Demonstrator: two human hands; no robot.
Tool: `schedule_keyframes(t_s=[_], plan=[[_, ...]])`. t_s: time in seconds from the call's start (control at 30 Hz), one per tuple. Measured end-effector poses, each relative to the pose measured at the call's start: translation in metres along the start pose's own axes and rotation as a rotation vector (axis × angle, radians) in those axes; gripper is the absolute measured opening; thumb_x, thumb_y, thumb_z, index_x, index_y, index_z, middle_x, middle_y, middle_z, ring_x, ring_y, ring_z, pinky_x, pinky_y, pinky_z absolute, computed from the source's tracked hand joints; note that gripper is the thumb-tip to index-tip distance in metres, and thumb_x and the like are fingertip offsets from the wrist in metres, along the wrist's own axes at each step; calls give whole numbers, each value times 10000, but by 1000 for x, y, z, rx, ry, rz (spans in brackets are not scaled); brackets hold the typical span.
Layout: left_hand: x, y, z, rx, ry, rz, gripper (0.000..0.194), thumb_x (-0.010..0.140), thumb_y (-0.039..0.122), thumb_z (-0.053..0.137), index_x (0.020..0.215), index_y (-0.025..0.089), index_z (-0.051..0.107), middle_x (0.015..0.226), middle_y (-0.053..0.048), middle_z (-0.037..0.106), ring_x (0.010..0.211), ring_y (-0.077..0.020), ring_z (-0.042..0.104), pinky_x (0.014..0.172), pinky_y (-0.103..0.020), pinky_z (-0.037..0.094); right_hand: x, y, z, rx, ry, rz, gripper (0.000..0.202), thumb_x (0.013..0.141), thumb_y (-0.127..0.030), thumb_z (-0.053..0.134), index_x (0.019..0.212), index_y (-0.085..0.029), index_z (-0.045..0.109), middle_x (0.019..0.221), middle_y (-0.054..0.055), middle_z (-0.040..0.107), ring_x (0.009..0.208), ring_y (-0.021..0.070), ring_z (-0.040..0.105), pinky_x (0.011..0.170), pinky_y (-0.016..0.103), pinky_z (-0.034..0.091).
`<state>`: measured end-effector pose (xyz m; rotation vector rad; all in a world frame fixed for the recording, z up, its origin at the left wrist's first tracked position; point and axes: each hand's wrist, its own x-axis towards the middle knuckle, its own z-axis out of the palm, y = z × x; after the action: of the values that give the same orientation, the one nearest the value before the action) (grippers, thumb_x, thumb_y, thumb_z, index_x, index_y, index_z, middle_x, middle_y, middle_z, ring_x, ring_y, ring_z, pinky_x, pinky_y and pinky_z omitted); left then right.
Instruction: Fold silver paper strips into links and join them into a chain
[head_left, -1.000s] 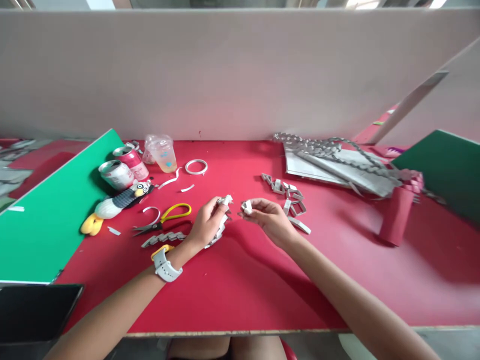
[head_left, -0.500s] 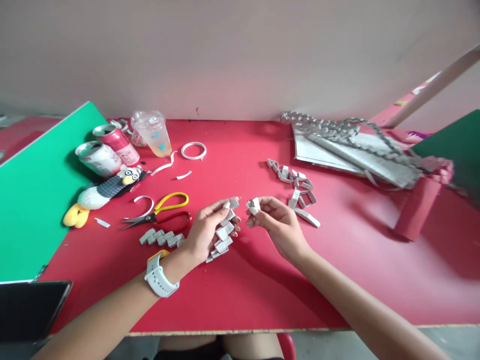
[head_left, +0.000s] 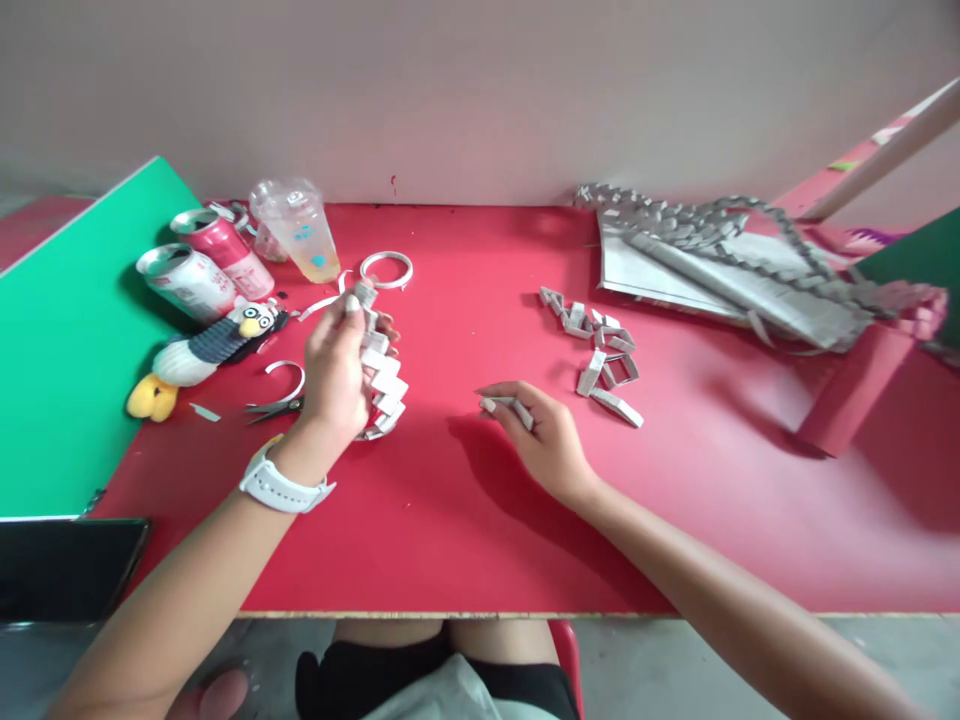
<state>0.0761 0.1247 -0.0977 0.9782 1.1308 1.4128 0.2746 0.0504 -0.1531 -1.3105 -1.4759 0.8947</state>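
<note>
My left hand point(head_left: 339, 370) is closed around one side of a zigzag chain of folded grey-white paper point(head_left: 386, 378), which hangs over the table left of centre. To its right, my right hand point(head_left: 541, 432) pinches a small folded paper piece point(head_left: 517, 408) between thumb and fingers. The two hands are well apart. Several loose folded paper links point(head_left: 617, 370) lie on the red table beyond my right hand. Scissors point(head_left: 276, 409) are partly hidden behind my left hand, their handles out of sight.
At the left are a plush bird point(head_left: 202, 352), two cans point(head_left: 187, 282), a plastic cup point(head_left: 311, 240), a tape ring point(head_left: 386, 270) and a green board point(head_left: 67, 330). A red cylinder point(head_left: 855, 390) and a long grey braid point(head_left: 690, 222) on papers lie right.
My left hand has moved left and away from my right hand, carrying the chain with it. The piece in my right hand is now turned lengthwise along the fingers. The view has shifted slightly.
</note>
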Motion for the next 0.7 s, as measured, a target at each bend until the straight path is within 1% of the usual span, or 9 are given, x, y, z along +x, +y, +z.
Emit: schedule_keyframes(t_s=[0.07, 0.13, 0.2, 0.27, 0.33, 0.4, 0.5, 0.6, 0.7], plan=[[8, 8, -7, 3, 57, 96, 208, 932, 349, 524, 1097, 249, 602, 688, 20, 567, 513, -74, 517, 388, -168, 347, 2, 6, 5, -147, 14, -152, 147, 904, -210, 511, 941, -213, 653, 895, 53, 704, 818, 173, 662, 710, 302, 510], [19, 15, -8, 25, 99, 214, 213, 950, 349, 489, 1121, 265, 584, 748, 10, 593, 592, -85, 560, 420, -167, 366, 6, 11, 9, -206, 53, -240, 157, 896, -173, 486, 931, -208, 634, 902, 56, 696, 825, 169, 663, 700, 292, 508], [34, 18, 2, 99, 104, 397, 244, 966, 388, 448, 1169, 296, 549, 911, -9, 639, 696, -99, 598, 496, -178, 430, 13, 14, 11, -180, 168, -242, 143, 901, -182, 483, 956, -205, 612, 869, 42, 685, 791, 159, 668, 684, 284, 508], [51, 13, 25, 192, 47, 661, 306, 983, 441, 381, 1230, 310, 505, 1129, -40, 624, 782, -119, 614, 571, -210, 479, 22, 18, 9, -99, 366, -213, 110, 914, -232, 489, 953, -204, 588, 828, 21, 663, 729, 142, 661, 673, 285, 511], [65, -2, 56, 268, -70, 922, 393, 996, 473, 278, 1256, 265, 487, 1191, -87, 594, 785, -142, 615, 586, -246, 495, 32, 22, 1, -4, 612, -188, 116, 920, -295, 490, 897, -202, 556, 774, 2, 626, 650, 126, 627, 635, 281, 509], [70, -27, 89, 454, -139, 1015, 470, 1016, 447, 184, 1305, 225, 480, 1156, -107, 602, 847, -159, 614, 669, -267, 498, 41, 29, -13, 46, 838, -145, 155, 920, -344, 487, 865, -203, 519, 708, -20, 581, 562, 110, 568, 574, 266, 480], [59, -73, 130, 726, -214, 1073, 507, 1029, 365, 147, 1346, 168, 490, 948, -108, 624, 808, -165, 609, 672, -254, 465, 53, 40, -44, 17, 1047, -135, 177, 926, -376, 471, 877, -207, 492, 668, -40, 537, 526, 103, 514, 554, 258, 445], [41, -105, 151, 917, -395, 1161, 484, 1026, 293, 175, 1343, 189, 526, 913, -102, 625, 806, -176, 616, 659, -251, 451, 61, 46, -75, -2, 1187, -179, 150, 935, -355, 434, 883, -219, 466, 704, -23, 533, 539, 114, 514, 572, 277, 456], [28, -115, 156, 961, -452, 1188, 459, 1020, 265, 219, 1341, 197, 540, 966, -116, 631, 856, -191, 627, 679, -257, 455, 67, 46, -97, 35, 1265, -197, 116, 941, -326, 394, 871, -240, 426, 749, 6, 522, 573, 129, 533, 571, 286, 470]])
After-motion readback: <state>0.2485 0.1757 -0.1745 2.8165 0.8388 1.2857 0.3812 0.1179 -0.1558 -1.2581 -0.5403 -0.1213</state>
